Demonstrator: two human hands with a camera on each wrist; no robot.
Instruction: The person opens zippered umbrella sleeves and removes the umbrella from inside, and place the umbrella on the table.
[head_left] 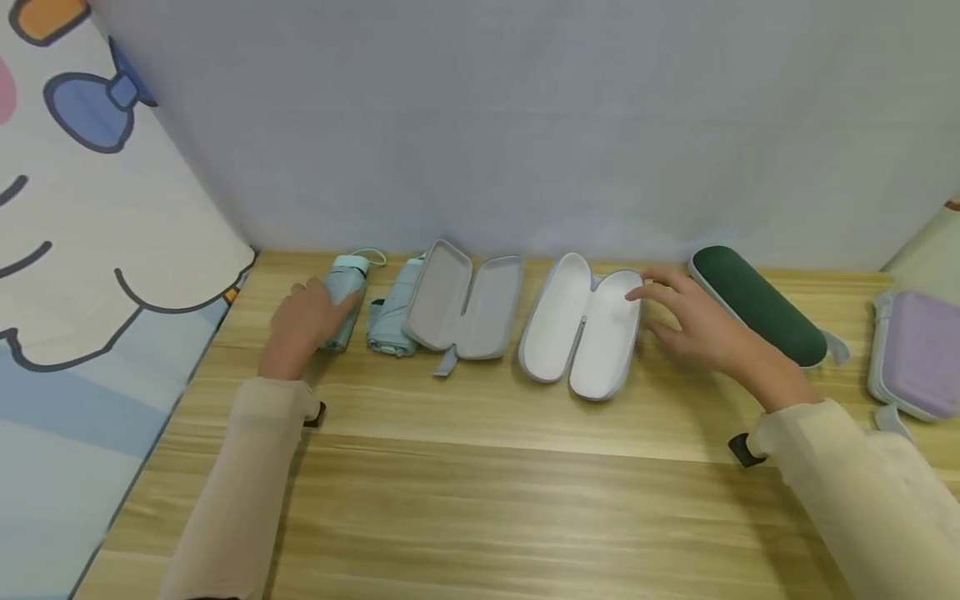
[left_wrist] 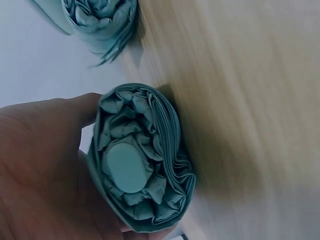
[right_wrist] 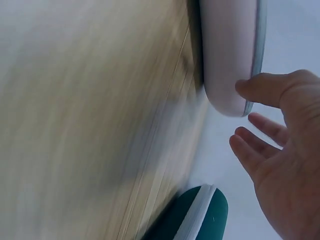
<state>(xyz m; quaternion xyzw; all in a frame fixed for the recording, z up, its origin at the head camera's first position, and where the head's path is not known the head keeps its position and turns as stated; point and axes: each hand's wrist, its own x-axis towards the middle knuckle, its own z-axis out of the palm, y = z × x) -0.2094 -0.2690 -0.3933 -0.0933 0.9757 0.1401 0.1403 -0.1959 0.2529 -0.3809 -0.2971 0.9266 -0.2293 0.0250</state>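
Note:
My left hand (head_left: 303, 321) grips a folded mint-green umbrella (head_left: 344, 292) at the left, thumb on one side and fingers on the other. The left wrist view looks at the end of this umbrella (left_wrist: 130, 167), with its cloth folds around a round tip. Beside it lies a second mint folded umbrella (head_left: 393, 317), partly behind an open grey case (head_left: 491, 312). My right hand (head_left: 693, 325) is at the right rim of an open glasses case (head_left: 555, 325) with a white inside. In the right wrist view the thumb meets the case's side (right_wrist: 227, 60); the other fingers are loosely bent.
Right of that hand lies a closed dark green glasses case (head_left: 757, 304) with a grey tab. A purple zipped case (head_left: 918, 354) sits at the table's far right. A pale cloth (head_left: 525, 125) hangs behind the wooden table (head_left: 487, 508).

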